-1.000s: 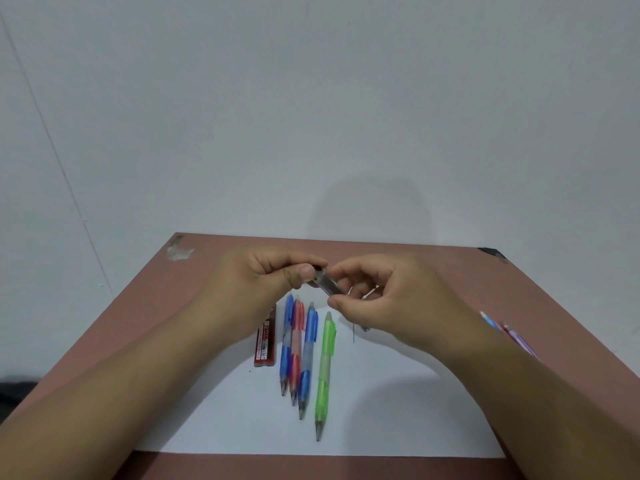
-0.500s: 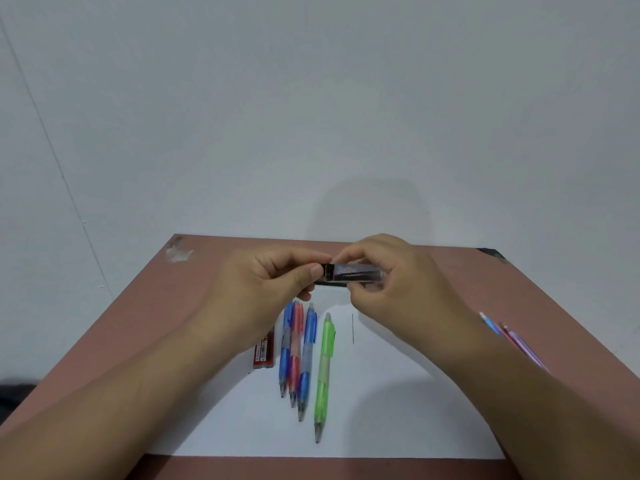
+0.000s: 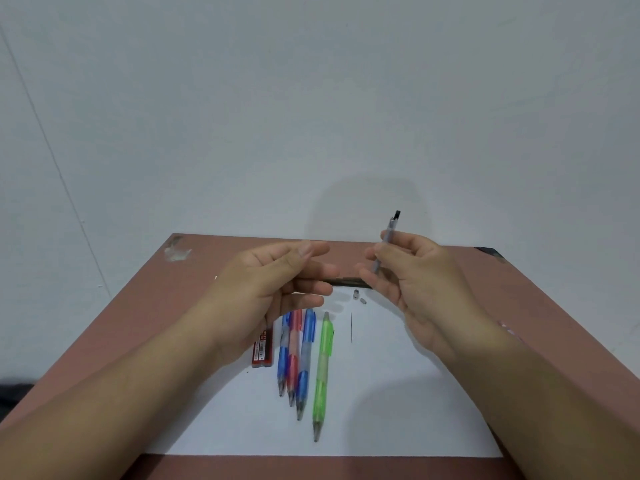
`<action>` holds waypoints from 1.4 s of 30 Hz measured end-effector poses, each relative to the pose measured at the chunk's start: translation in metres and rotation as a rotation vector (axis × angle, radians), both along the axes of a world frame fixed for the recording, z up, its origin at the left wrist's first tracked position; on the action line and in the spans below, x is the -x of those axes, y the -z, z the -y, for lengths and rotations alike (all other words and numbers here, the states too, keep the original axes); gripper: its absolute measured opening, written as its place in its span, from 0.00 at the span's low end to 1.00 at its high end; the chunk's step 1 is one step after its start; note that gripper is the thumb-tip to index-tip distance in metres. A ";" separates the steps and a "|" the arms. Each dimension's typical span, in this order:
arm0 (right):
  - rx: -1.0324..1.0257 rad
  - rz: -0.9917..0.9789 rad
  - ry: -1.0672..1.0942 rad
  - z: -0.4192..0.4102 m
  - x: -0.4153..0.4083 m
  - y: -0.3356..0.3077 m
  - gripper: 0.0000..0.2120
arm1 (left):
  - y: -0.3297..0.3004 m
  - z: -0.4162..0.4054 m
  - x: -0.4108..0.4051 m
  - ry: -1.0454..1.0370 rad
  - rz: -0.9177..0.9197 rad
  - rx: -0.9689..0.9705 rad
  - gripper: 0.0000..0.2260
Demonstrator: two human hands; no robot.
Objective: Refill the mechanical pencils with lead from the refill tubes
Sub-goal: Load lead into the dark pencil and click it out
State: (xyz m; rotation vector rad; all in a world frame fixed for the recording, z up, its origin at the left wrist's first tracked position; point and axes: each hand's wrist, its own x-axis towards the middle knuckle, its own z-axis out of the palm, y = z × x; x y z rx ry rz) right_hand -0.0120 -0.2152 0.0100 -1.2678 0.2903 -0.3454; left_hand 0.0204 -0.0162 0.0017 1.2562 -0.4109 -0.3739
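Right hand pinches a light, slick grey mechanical pencil mid-barrel at centre-right, left hand grips the dark lead refill tube at centre; loose lead looks brittle, so lift it gently.

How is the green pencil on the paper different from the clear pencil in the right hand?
The translucent green mechanical pencil lies flat on the white paper sheet, untouched; the clear grey mechanical pencil is raised, tilted, gripped by the right hand. Both are slim plastic pencils.

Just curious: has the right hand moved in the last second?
Yes. The right hand has drawn rightward, away from the left hand, and now sits farther right of the green pencil on the paper.
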 end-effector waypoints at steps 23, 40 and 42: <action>1.599 0.636 0.154 0.013 -0.006 0.011 0.19 | -0.003 0.002 0.004 0.135 -0.373 0.113 0.21; 1.557 0.695 0.135 0.003 -0.003 0.011 0.36 | -0.001 0.005 0.003 0.058 -0.357 0.054 0.12; 1.626 0.716 0.136 0.006 -0.006 0.014 0.26 | -0.001 0.005 0.003 0.062 -0.355 0.057 0.12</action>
